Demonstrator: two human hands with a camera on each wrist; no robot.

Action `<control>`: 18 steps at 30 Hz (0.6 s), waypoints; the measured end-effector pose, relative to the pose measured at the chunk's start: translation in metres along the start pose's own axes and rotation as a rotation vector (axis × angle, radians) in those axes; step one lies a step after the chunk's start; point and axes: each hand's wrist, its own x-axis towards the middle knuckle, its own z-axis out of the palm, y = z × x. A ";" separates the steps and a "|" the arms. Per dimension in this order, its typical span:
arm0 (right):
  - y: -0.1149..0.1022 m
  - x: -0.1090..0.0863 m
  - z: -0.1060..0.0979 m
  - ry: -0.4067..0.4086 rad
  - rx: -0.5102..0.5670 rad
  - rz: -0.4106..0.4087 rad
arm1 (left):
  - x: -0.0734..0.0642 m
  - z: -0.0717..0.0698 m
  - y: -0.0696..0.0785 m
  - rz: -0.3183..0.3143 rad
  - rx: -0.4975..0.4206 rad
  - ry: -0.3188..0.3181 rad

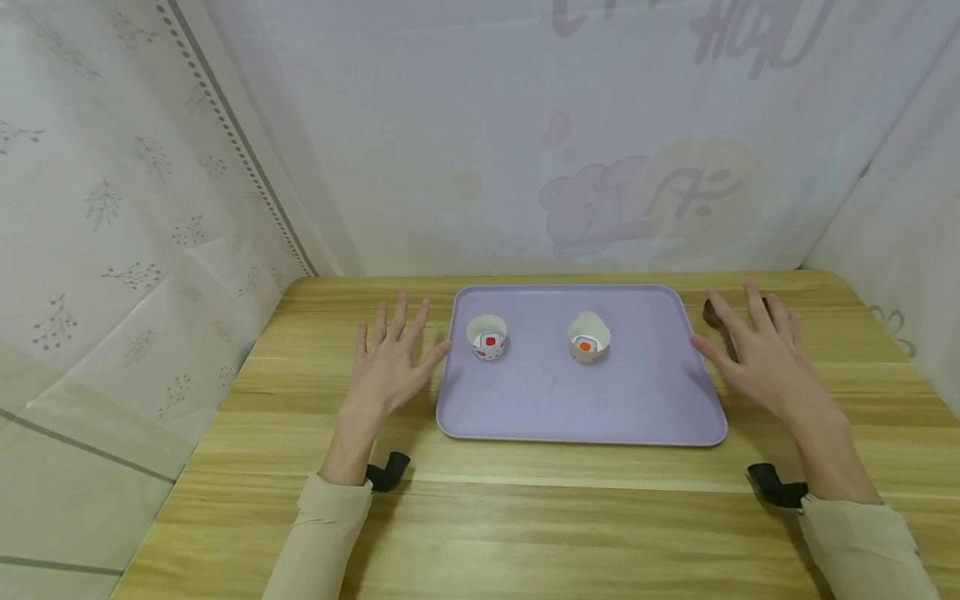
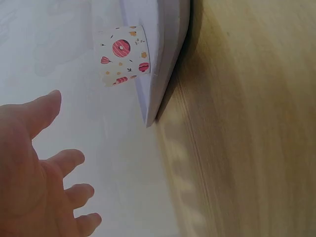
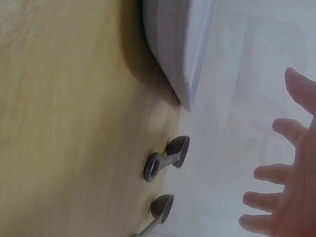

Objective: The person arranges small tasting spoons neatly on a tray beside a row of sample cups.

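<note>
My left hand (image 1: 386,367) hovers with spread fingers just left of a lilac tray (image 1: 585,408), its thumb tip overlapping the rim in the head view. On the tray's left stands a paper baking cup (image 1: 487,350) with a red-centred piece inside; the left wrist view shows pink doughnut prints on that cup (image 2: 118,57). A second baking cup (image 1: 588,354), holding an orange-centred piece, stands near the middle. Over the tray's right edge my right hand (image 1: 772,358) is spread, holding nothing. Beneath it lie two dark measuring spoons, one ring-handled spoon (image 3: 177,150) and another spoon (image 3: 162,206), partly hidden in the head view.
The tray lies on a wooden table (image 1: 525,533) whose far edge meets a pale printed cloth (image 1: 420,167). Patterned curtains (image 1: 135,208) hang at the left and right. Black curved fittings (image 1: 390,472) show beside both wrists.
</note>
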 end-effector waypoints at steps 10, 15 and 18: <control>0.004 0.001 0.001 0.022 0.004 -0.012 | 0.001 0.002 -0.003 -0.001 -0.003 -0.016; 0.005 0.001 0.001 0.032 0.025 -0.002 | 0.002 0.003 -0.004 -0.010 -0.017 -0.026; 0.006 0.001 0.001 0.033 0.040 0.007 | 0.002 0.003 -0.004 -0.009 -0.020 -0.029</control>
